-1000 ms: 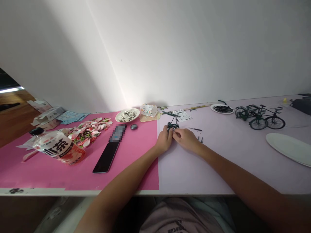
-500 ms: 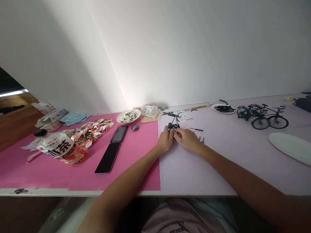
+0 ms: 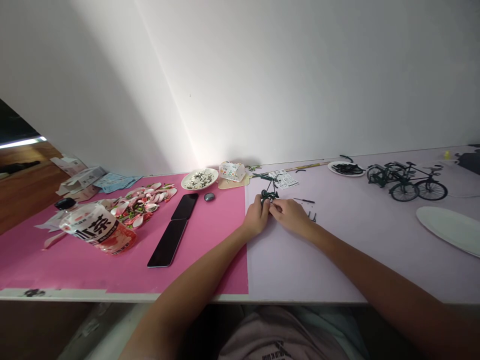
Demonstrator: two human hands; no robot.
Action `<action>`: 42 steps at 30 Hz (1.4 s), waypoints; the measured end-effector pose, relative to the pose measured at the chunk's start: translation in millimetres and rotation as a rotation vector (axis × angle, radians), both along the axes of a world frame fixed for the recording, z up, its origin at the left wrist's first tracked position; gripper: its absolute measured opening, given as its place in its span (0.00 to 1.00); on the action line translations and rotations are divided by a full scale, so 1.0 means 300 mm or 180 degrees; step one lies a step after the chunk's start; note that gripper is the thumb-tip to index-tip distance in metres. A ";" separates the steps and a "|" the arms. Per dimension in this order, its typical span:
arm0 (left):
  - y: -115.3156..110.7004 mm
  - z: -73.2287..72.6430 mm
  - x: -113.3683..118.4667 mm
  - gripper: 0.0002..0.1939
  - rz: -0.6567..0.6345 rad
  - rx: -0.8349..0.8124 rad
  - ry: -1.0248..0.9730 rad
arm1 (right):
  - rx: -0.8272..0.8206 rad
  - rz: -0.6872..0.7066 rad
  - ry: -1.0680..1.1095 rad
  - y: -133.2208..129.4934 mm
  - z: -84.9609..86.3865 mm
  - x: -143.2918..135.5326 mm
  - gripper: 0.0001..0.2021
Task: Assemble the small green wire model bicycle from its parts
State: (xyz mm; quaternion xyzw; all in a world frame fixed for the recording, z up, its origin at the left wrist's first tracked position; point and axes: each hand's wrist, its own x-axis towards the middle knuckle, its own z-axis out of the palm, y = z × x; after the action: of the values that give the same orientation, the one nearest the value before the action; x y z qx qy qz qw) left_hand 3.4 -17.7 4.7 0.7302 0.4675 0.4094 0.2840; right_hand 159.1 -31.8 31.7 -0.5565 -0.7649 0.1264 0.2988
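Note:
A dark green model bicycle frame [image 3: 269,186], without wheels, stands tilted at my fingertips near the middle of the table. My left hand [image 3: 257,216] is closed on its lower end. From the other side, my right hand [image 3: 290,214] pinches at the same spot, its thumb and forefinger meeting the left fingers. Whatever small piece lies in the right fingertips is too small to make out. Just beyond the right hand lie a thin dark screwdriver [image 3: 305,201] and small fork-shaped parts [image 3: 312,216]. A printed sheet [image 3: 288,179] is behind the frame.
Finished model bicycles [image 3: 407,182] stand at right, near a plate of black parts [image 3: 347,168] and a white oval plate [image 3: 450,230]. At left are a drink bottle [image 3: 99,227], a pile of pink-white pieces [image 3: 144,202], phones [image 3: 168,242], a computer mouse [image 3: 209,197] and another plate [image 3: 200,179].
Both hands stay at the bicycle frame with almost no movement. The whole view has shifted very slightly.

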 end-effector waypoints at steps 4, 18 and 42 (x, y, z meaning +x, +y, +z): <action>0.001 -0.002 0.000 0.12 0.0031 0.0002 0.0013 | -0.0002 -0.0102 0.0078 -0.005 0.009 -0.003 0.16; 0.001 -0.001 -0.002 0.12 -0.0021 -0.0008 -0.0028 | 0.0064 -0.0048 0.0127 -0.004 0.007 0.000 0.18; -0.005 0.009 0.000 0.11 -0.0024 -0.0030 0.0016 | -0.0063 0.0017 0.0078 -0.014 0.018 -0.003 0.18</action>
State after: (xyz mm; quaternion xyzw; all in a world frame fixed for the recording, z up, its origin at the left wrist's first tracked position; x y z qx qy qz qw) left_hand 3.5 -19.2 7.3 0.7317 0.4673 0.4043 0.2878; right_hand 158.3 -35.9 37.0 -0.5558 -0.7613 0.1416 0.3023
